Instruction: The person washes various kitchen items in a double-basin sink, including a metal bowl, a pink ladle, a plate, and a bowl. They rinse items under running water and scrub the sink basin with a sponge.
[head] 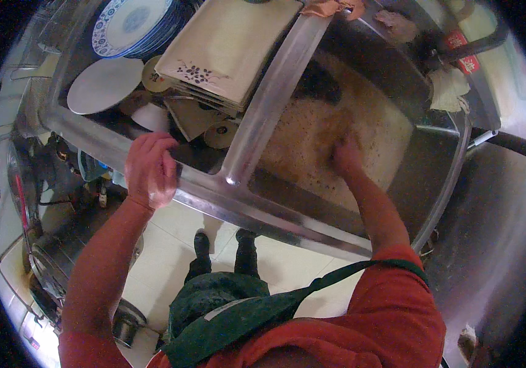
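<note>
My left hand is curled over the front rim of a stainless steel double sink, at the left basin. Below my fingers in that basin lie a white bowl and tilted dishes. My right hand reaches down into the right basin, at a brownish, murky surface with dark specks. Its fingertips are blurred and partly hidden, so whether they hold anything is unclear. A dark patch shows beyond it in the same basin.
Rectangular plates are stacked against the divider. Blue-patterned plates and a white oval dish sit at left. Cloths hang by the faucet. A metal pot stands on the floor at lower left.
</note>
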`<action>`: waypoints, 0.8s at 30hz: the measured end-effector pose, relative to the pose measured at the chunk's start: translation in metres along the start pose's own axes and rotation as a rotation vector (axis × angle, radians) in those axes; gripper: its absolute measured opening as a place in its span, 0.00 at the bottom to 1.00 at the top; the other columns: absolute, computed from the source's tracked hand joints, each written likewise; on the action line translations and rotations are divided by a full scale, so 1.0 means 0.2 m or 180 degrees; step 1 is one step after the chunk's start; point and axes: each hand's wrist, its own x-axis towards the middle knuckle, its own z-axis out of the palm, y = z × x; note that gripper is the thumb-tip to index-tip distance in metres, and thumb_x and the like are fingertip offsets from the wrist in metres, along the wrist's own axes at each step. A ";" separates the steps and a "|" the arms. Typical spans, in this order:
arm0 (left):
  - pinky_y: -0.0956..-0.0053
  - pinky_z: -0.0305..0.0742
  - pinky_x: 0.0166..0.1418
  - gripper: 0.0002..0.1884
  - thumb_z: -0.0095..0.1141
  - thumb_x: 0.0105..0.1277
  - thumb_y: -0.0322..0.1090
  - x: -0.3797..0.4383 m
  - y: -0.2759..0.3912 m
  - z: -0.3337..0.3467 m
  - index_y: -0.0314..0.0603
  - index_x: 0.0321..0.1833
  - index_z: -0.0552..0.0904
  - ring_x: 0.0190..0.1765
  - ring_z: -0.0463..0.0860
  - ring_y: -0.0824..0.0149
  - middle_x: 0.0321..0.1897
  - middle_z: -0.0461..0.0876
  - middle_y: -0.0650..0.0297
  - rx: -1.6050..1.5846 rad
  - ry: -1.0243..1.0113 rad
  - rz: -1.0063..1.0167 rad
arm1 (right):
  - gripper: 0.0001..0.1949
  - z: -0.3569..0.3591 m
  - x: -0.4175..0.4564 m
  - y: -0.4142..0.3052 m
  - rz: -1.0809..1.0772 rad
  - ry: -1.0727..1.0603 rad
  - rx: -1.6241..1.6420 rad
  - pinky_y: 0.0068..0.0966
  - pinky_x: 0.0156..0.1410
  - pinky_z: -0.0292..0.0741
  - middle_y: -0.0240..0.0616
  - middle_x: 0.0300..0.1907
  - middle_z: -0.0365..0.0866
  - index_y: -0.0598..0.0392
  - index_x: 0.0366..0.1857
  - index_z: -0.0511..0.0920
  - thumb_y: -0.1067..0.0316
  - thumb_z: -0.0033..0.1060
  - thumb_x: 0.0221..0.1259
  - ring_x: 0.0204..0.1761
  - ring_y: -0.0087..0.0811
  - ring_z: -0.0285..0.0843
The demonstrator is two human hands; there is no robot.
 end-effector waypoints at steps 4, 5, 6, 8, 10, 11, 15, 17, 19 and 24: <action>0.59 0.74 0.58 0.11 0.53 0.52 0.27 0.00 -0.01 0.00 0.38 0.39 0.82 0.50 0.80 0.49 0.44 0.83 0.54 -0.0026 0.0034 0.0042 | 0.20 -0.02 0.01 -0.01 -0.0076 -0.0160 -0.0050 0.47 0.57 0.79 0.59 0.64 0.68 0.53 0.55 0.78 0.64 0.60 0.58 0.54 0.56 0.78; 0.57 0.74 0.57 0.12 0.53 0.53 0.28 -0.01 -0.01 0.00 0.38 0.41 0.82 0.50 0.80 0.47 0.44 0.83 0.52 -0.0025 -0.0009 0.0013 | 0.19 -0.06 0.01 -0.03 -0.0204 -0.0218 -0.0179 0.47 0.56 0.79 0.59 0.63 0.70 0.54 0.55 0.78 0.63 0.59 0.58 0.53 0.56 0.79; 0.55 0.74 0.57 0.12 0.53 0.55 0.28 -0.02 -0.02 0.00 0.38 0.42 0.81 0.50 0.79 0.46 0.45 0.82 0.50 -0.0024 -0.0045 -0.0009 | 0.19 -0.12 0.00 -0.07 -0.0408 -0.0275 -0.0480 0.47 0.55 0.80 0.59 0.61 0.72 0.54 0.54 0.79 0.63 0.60 0.58 0.51 0.56 0.80; 0.53 0.73 0.57 0.13 0.54 0.55 0.29 -0.03 -0.03 0.00 0.38 0.43 0.80 0.51 0.79 0.44 0.46 0.82 0.48 -0.0043 -0.0080 -0.0052 | 0.17 -0.26 0.02 -0.13 -0.0864 -0.0441 -0.0784 0.47 0.54 0.80 0.57 0.57 0.76 0.53 0.52 0.80 0.63 0.60 0.58 0.50 0.55 0.80; 0.53 0.73 0.57 0.13 0.54 0.54 0.29 -0.03 -0.03 -0.01 0.38 0.43 0.81 0.51 0.79 0.44 0.46 0.82 0.48 -0.0112 -0.0100 -0.0089 | 0.15 -0.34 0.02 -0.15 -0.1173 -0.0612 -0.0584 0.47 0.54 0.79 0.55 0.51 0.80 0.53 0.48 0.81 0.63 0.60 0.58 0.49 0.54 0.81; 0.53 0.73 0.57 0.13 0.54 0.54 0.29 -0.03 -0.03 -0.01 0.38 0.43 0.81 0.51 0.79 0.44 0.46 0.82 0.48 -0.0124 -0.0080 -0.0068 | 0.14 -0.35 0.05 -0.16 -0.1248 -0.0656 -0.0379 0.46 0.54 0.79 0.54 0.49 0.81 0.53 0.46 0.82 0.63 0.60 0.57 0.48 0.53 0.81; 0.53 0.74 0.57 0.13 0.54 0.53 0.28 -0.03 -0.02 -0.01 0.39 0.43 0.81 0.50 0.79 0.44 0.46 0.82 0.49 -0.0112 -0.0077 -0.0064 | 0.10 -0.27 0.17 -0.01 -0.1179 -0.0874 0.0167 0.44 0.54 0.78 0.49 0.43 0.85 0.52 0.39 0.85 0.63 0.61 0.56 0.47 0.51 0.82; 0.53 0.74 0.57 0.13 0.54 0.53 0.28 -0.01 -0.01 -0.02 0.39 0.42 0.81 0.50 0.79 0.44 0.46 0.82 0.49 -0.0137 -0.0062 -0.0052 | 0.10 -0.23 0.22 0.08 -0.1285 -0.0775 -0.0041 0.43 0.54 0.78 0.47 0.42 0.86 0.52 0.38 0.85 0.63 0.62 0.54 0.46 0.51 0.82; 0.53 0.74 0.57 0.13 0.55 0.53 0.28 0.00 -0.01 -0.02 0.40 0.42 0.81 0.50 0.79 0.44 0.46 0.82 0.49 -0.0208 -0.0070 0.0009 | 0.10 -0.14 0.22 0.15 -0.1351 -0.0363 -0.0112 0.43 0.54 0.78 0.47 0.41 0.86 0.51 0.38 0.86 0.64 0.63 0.52 0.46 0.52 0.82; 0.53 0.73 0.58 0.11 0.53 0.56 0.28 -0.02 -0.02 -0.03 0.39 0.42 0.81 0.51 0.79 0.44 0.46 0.82 0.49 -0.0224 -0.0126 -0.0033 | 0.10 -0.37 0.15 -0.01 -0.0683 -0.0781 0.0780 0.34 0.48 0.80 0.43 0.37 0.86 0.56 0.39 0.85 0.70 0.67 0.52 0.41 0.36 0.84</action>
